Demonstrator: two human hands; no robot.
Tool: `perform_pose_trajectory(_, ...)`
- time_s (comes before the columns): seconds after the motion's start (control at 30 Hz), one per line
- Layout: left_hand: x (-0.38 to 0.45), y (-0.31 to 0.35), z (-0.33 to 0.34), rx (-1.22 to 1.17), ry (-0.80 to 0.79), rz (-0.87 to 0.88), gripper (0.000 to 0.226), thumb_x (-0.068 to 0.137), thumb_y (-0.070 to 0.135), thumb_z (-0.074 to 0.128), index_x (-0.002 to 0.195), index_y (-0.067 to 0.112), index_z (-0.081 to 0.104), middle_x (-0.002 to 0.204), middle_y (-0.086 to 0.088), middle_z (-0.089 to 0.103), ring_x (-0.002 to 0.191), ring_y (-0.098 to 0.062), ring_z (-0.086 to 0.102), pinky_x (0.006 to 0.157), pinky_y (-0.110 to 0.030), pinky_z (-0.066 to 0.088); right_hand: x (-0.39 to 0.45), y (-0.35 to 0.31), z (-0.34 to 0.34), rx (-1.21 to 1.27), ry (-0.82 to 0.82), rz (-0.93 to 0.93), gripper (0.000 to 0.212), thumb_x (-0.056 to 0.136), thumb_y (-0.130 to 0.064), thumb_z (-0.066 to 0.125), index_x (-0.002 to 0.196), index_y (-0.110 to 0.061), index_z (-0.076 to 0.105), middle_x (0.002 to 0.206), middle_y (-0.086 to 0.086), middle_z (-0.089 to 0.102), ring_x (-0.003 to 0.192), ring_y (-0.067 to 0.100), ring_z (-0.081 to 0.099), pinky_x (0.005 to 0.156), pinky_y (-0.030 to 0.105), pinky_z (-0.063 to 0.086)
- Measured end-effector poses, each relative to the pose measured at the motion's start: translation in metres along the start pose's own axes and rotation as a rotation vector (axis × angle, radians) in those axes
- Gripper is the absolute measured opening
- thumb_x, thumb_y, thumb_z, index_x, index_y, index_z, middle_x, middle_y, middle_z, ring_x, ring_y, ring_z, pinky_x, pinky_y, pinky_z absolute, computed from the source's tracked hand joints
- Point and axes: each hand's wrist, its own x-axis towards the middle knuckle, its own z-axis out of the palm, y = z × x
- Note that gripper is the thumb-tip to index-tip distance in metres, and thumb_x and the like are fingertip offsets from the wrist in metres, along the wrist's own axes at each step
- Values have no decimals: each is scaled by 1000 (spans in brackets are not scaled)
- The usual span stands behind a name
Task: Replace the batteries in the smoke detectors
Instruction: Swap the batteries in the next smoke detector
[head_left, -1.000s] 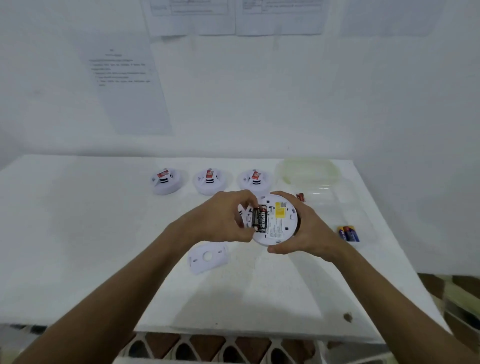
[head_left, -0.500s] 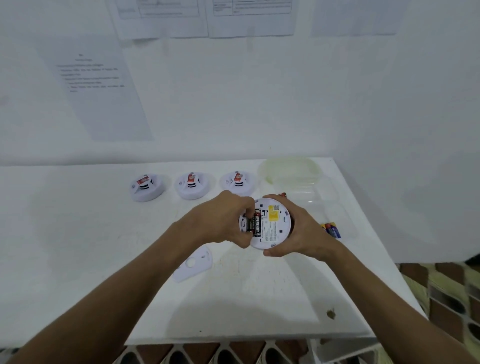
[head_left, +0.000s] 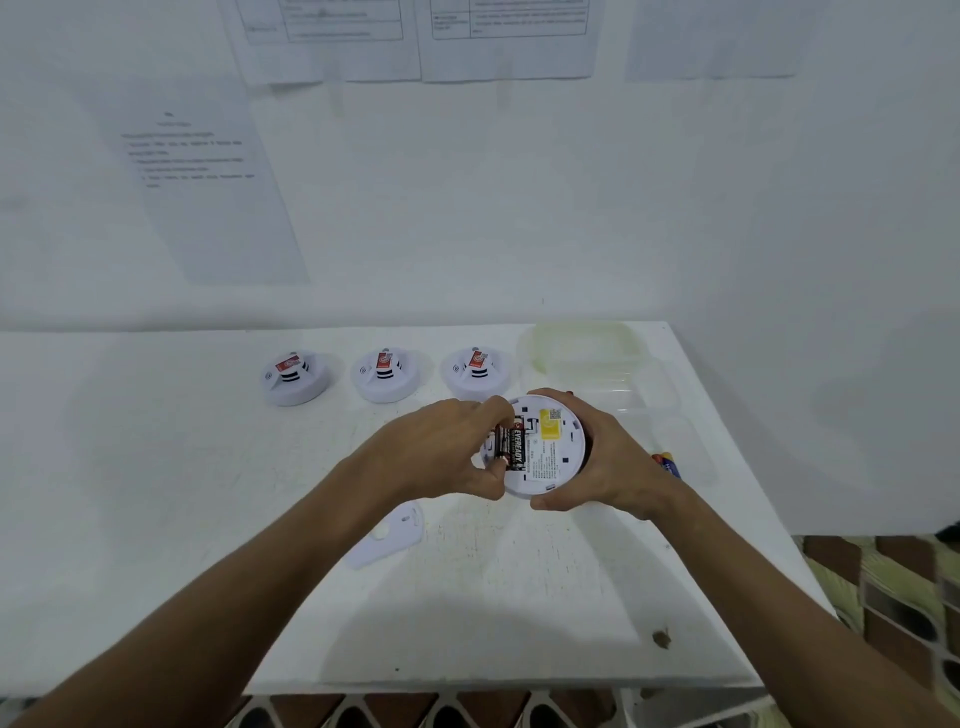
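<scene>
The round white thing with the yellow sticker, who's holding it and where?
The right hand grips the round white smoke detector by its rim; the left hand pinches the black battery by its ends.

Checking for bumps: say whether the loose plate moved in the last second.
No. The plate lies where it did, directly on the near side of the middle detector in the row.

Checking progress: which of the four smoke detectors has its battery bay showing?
The smoke detector held in the right hand, turned back-up with black batteries exposed under the left hand. The three detectors behind sit face-up in a row.
</scene>
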Motion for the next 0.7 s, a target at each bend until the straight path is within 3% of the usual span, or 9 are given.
perform_pose_trajectory(0.13, 1, -1, 8, -4, 93, 46, 48, 92, 42, 40, 138, 28, 41, 110, 6, 62, 84, -15, 58, 67, -30, 50, 0, 2, -8, 27, 21, 3, 94, 51, -2, 92, 133, -23, 52, 121, -5, 65, 113, 18, 61, 89, 30, 55)
perform_pose_trajectory(0.2, 3, -3, 14, 63, 155, 103, 57, 88, 50, 22, 137, 32, 46, 110, 3, 63, 80, -19, 60, 65, -34, 51, 0, 3, -12, 39, 36, 12, 92, 53, 2, 91, 133, -22, 52, 118, -8, 66, 111, 15, 62, 86, 28, 55)
perform_pose_trajectory(0.27, 7, -3, 17, 89, 190, 101, 61, 88, 52, 17, 134, 32, 52, 106, 1, 64, 78, -21, 61, 60, -30, 48, -1, 4, -16, 39, 48, 22, 91, 54, 4, 91, 133, -22, 52, 115, -12, 67, 109, 10, 62, 85, 25, 55)
perform_pose_trajectory(0.5, 28, 20, 12, -100, 226, 85, 31, 95, 36, 51, 117, 22, 67, 85, 1, 61, 68, -8, 49, 56, -11, 31, -7, 6, -35, 45, 110, 21, 90, 55, 6, 91, 133, -19, 53, 113, -12, 68, 107, 10, 64, 81, 24, 56)
perform_pose_trajectory(0.57, 35, 28, 9, -159, 235, 80, 31, 92, 40, 57, 115, 23, 68, 83, 0, 63, 67, -3, 50, 58, -12, 35, -9, 8, -42, 44, 126, 18, 89, 55, 5, 92, 131, -22, 54, 115, -10, 68, 108, 13, 64, 83, 27, 58)
perform_pose_trajectory(0.7, 48, 42, 9, -299, 301, 26, 29, 88, 36, 66, 109, 16, 72, 76, -3, 68, 67, -11, 57, 64, -27, 48, -14, 12, -59, 24, 164, 12, 88, 55, 4, 92, 129, -25, 55, 117, -12, 67, 111, 10, 63, 85, 24, 56)
